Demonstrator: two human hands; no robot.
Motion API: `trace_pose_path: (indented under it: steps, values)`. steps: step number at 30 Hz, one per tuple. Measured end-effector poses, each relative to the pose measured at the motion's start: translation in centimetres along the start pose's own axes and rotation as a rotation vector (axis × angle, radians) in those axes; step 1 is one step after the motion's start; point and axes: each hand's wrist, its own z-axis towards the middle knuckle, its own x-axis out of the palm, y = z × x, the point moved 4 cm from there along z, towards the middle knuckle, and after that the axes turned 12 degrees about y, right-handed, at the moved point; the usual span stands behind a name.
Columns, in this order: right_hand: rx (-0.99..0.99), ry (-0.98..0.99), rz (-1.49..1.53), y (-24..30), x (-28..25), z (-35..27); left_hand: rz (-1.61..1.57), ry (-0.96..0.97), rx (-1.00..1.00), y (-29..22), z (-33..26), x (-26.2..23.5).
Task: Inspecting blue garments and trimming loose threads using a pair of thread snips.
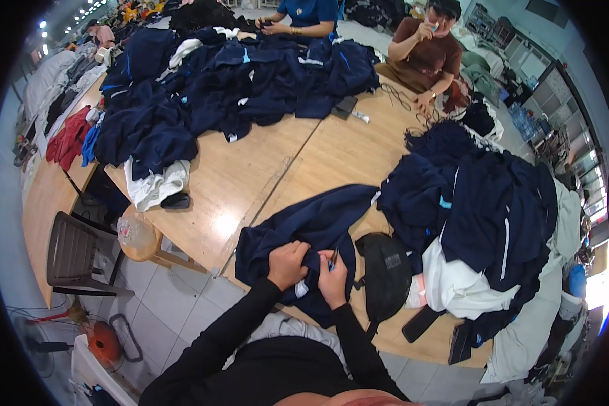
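Note:
A navy garment (304,215) lies spread on the table's near edge, partly over my lap. My left hand (289,264) is closed on a fold of its cloth. Close to its right, my right hand (333,283) grips small thread snips (335,255), with dark pointed blades upward and a bit of blue at the handle. The blades are beside the cloth; whether they touch it I cannot tell. A white patch (301,289) on the garment shows below my hands.
A black pouch (384,277) and a phone (421,325) lie right of the garment. Beyond them rises a heap of navy garments (477,196); another pile (216,88) covers the far table. Two people sit across the wooden table (237,162). A chair (81,254) and stool (142,250) stand left.

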Motion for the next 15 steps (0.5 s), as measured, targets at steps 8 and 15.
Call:
trace_pose_path:
  steps: [8,15]
  values:
    - [0.088,0.028,0.1,-0.6,-0.2,0.2,0.003,0.018,0.011,-0.1,0.4,-0.1]
    - [0.088,0.043,0.111,0.0,0.1,-0.2,0.006,0.002,-0.004,0.1,-0.1,-0.3]
